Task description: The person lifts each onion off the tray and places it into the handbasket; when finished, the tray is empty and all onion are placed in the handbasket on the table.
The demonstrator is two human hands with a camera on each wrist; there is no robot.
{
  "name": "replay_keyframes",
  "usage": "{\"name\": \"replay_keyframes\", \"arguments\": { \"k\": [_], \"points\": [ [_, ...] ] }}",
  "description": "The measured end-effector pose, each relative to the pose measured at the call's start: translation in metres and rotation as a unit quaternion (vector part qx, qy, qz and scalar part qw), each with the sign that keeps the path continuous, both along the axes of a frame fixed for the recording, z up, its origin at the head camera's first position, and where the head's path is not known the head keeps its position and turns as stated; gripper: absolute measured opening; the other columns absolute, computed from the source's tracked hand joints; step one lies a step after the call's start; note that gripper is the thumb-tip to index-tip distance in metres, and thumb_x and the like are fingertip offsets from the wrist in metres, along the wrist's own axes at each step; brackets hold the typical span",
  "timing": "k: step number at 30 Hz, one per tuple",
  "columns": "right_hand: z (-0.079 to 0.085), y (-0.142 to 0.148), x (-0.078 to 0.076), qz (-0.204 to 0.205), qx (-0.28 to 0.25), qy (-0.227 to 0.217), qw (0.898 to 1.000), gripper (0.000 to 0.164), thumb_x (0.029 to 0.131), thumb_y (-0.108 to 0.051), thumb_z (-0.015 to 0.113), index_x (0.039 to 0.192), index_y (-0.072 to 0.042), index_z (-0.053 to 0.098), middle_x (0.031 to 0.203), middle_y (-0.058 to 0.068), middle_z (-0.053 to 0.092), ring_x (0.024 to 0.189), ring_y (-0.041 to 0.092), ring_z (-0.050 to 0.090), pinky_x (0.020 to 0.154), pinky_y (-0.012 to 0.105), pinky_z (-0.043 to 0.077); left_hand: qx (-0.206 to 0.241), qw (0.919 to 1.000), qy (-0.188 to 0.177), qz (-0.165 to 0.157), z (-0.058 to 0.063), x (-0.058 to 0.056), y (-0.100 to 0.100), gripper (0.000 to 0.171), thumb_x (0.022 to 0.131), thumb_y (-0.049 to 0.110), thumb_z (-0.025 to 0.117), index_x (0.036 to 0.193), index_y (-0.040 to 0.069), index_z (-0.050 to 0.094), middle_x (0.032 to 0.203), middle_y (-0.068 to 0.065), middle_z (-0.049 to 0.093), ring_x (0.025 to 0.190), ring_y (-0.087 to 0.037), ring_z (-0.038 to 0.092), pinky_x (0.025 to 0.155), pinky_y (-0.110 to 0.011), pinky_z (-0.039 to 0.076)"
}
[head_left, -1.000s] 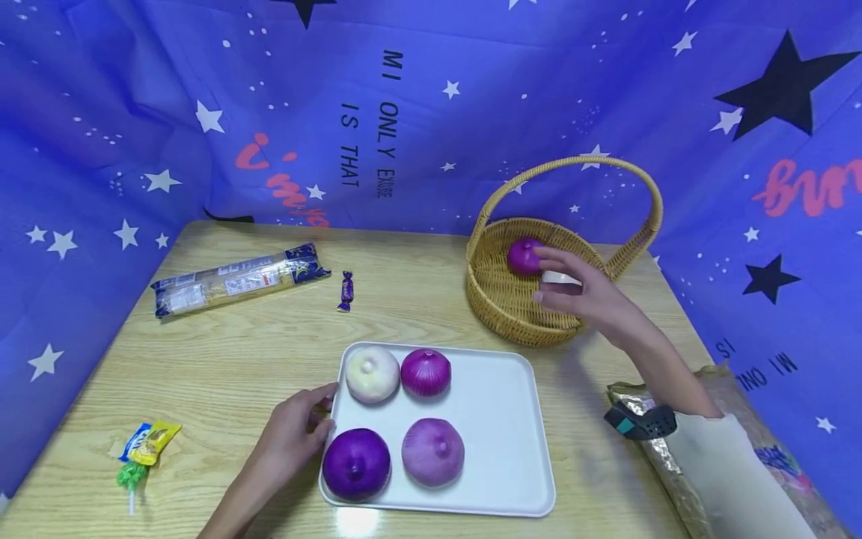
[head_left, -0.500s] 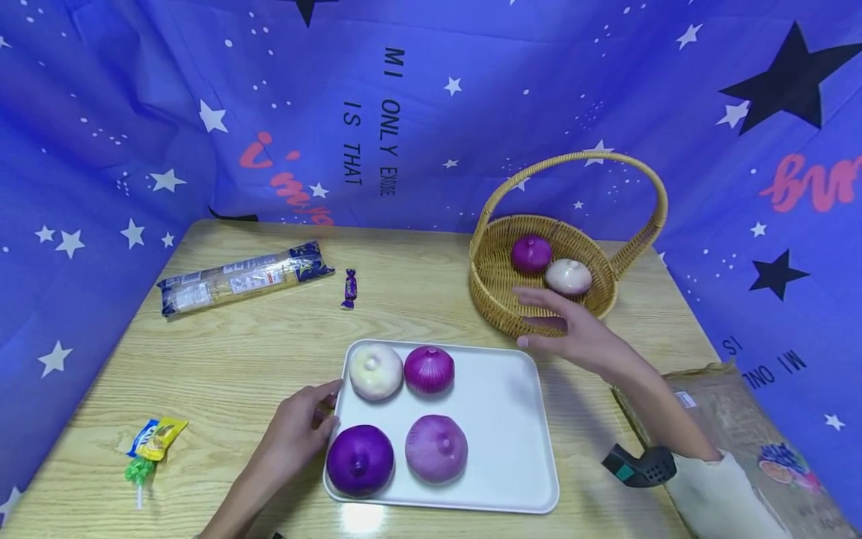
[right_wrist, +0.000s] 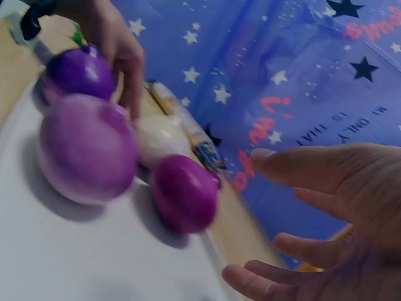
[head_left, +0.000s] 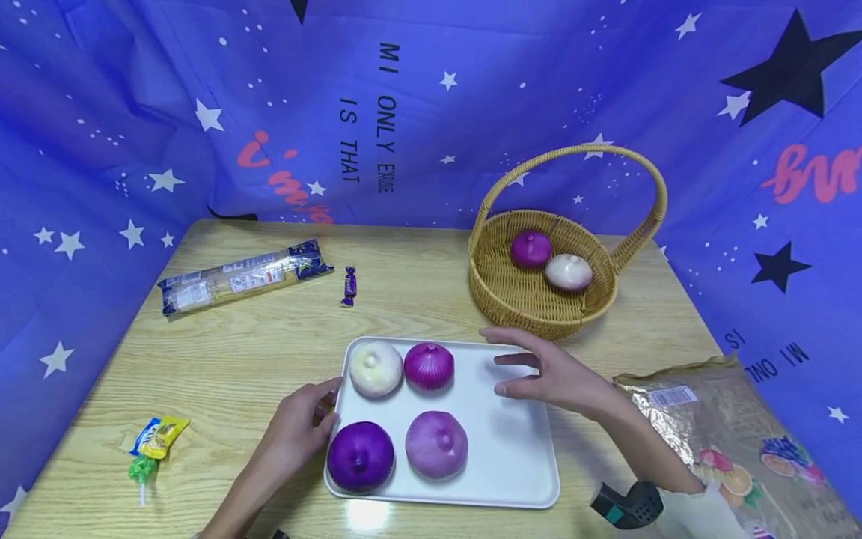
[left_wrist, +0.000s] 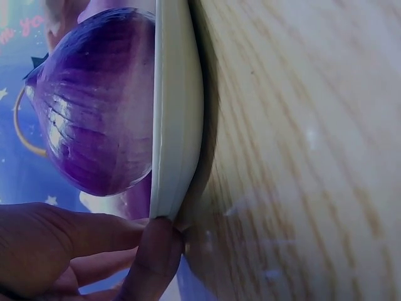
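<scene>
Seen from a head camera, a white tray (head_left: 505, 449) lay on a pale wooden table (head_left: 236, 359), with four onions on its left and middle. A white onion (head_left: 376, 370) sat in the far left corner, a magenta onion (head_left: 429, 367) just beside it; a dark purple onion (head_left: 361, 457) filled the near left corner, and a pale purple onion (head_left: 436, 445) stood to its right, a little apart.

The person's left hand (head_left: 299, 430) pinched the tray's left rim between thumb and finger (the left wrist view showed this up close). The right hand (head_left: 566, 378), fingers loosely spread and holding nothing, hovered over the tray's far right part.

Beyond that hand stood a wicker basket (head_left: 518, 320) with a tall arched handle; inside lay a violet onion (head_left: 531, 248) and, next to it, a whitish onion (head_left: 569, 272). A long clear packet (head_left: 245, 277) with dark blue ends and a purple-wrapped sweet (head_left: 349, 287) lay at the far left, a green-topped lollipop (head_left: 142, 469) at the near left, and a brown printed bag (head_left: 714, 427) at the right
</scene>
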State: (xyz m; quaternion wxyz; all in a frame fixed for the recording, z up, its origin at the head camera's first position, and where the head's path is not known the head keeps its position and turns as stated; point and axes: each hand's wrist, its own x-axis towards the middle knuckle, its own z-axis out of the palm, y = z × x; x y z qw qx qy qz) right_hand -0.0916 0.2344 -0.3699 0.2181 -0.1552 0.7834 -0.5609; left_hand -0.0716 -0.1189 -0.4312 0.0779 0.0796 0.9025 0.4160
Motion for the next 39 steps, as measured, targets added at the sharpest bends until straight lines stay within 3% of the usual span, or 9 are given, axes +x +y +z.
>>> {"name": "replay_keyframes", "arguments": {
  "k": [8,19,28,39],
  "points": [
    [-0.013,-0.028,0.018,0.051,-0.018,-0.055,0.997,0.065,0.071,-0.013,0.072,0.128,-0.022,0.042,0.136,-0.005,0.032,0.118,0.036,0.038,0.081,0.034,0.048,-0.003,0.9999,0.007,-0.009,-0.002,-0.001,0.000,0.052,0.071,-0.006,0.064,0.120,0.003,0.052,0.088,-0.005,0.057,0.069,-0.009,0.056,0.059,-0.016,0.047],
    [-0.028,-0.044,0.026,0.092,-0.011,-0.042,0.995,0.065,0.069,-0.015,0.073,0.126,-0.024,0.044,0.131,-0.007,0.037,0.115,0.030,0.042,0.078,0.032,0.050,-0.003,1.0000,-0.006,-0.006,0.003,-0.002,0.000,0.052,0.071,-0.007,0.064,0.121,0.002,0.051,0.089,-0.006,0.057,0.070,-0.011,0.056,0.059,-0.015,0.047],
    [-0.039,-0.052,0.030,0.130,-0.010,0.005,0.991,0.065,0.067,-0.018,0.075,0.125,-0.018,0.045,0.129,-0.001,0.039,0.110,0.027,0.046,0.076,0.033,0.050,-0.005,1.0000,-0.003,-0.006,0.001,-0.001,-0.001,0.052,0.072,-0.006,0.064,0.121,0.003,0.051,0.089,-0.006,0.057,0.070,-0.009,0.057,0.059,-0.016,0.047],
    [-0.048,-0.058,0.030,0.145,0.019,0.066,0.987,0.057,0.067,-0.020,0.075,0.119,-0.022,0.051,0.122,-0.005,0.048,0.105,0.018,0.050,0.075,0.029,0.050,-0.003,1.0000,0.003,-0.005,-0.001,-0.001,-0.001,0.051,0.072,-0.006,0.064,0.121,0.003,0.051,0.089,-0.005,0.057,0.070,-0.009,0.057,0.060,-0.016,0.047]
  ]
}}
